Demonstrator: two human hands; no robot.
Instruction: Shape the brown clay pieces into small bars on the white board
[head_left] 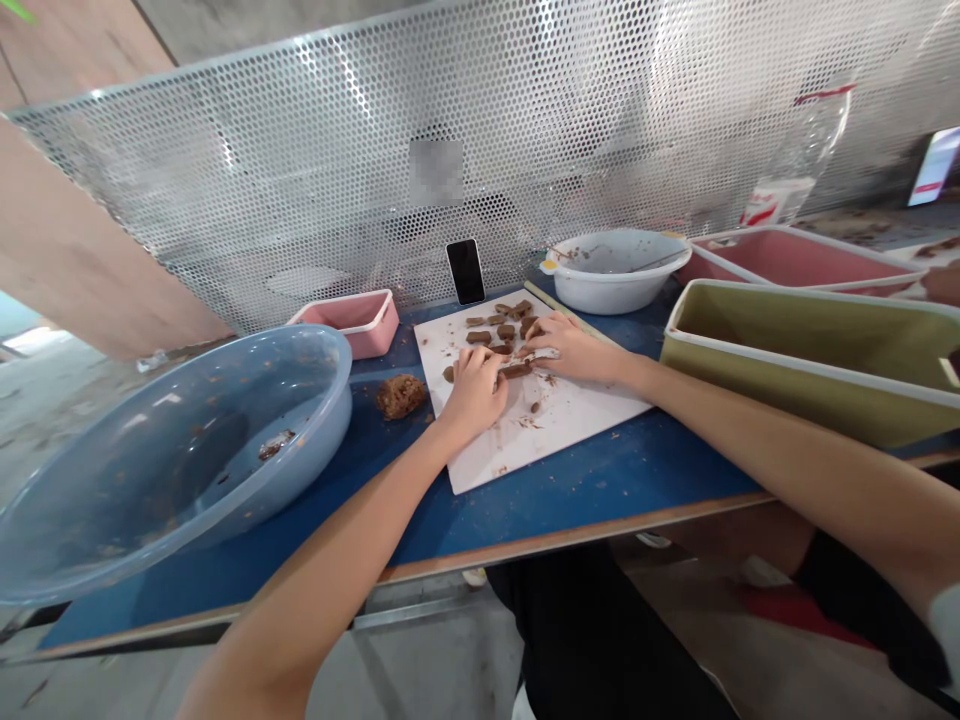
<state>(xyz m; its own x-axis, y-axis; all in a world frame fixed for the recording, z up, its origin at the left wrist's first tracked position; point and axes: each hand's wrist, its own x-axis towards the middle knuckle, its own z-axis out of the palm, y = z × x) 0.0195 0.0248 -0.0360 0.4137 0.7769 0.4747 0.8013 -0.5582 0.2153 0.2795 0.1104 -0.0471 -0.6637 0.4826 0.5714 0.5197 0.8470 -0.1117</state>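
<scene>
On a white board [480, 460] lies a brown, dough-like roll [515, 371], its surface smooth and its exact material unclear. My left hand [474, 388] is closed over the roll's left part, with fingers curled and pressed to it. At the roll's right end, my right hand [568, 350] has its fingertips drawn together against it. Several short brown pieces [478, 338] sit on the board just beyond my hands. A small brown bit [535, 407] and crumbs are scattered nearer me. My fingers partly hide the roll.
Left of the board are a rough brown lump [401, 396], a large blue basin [300, 455] and a pink box [379, 325]. A phone [466, 272] leans at the back. Rightward stand a white basin [615, 290], a green bin [810, 370], a pink tray [810, 262] and a bottle [795, 165].
</scene>
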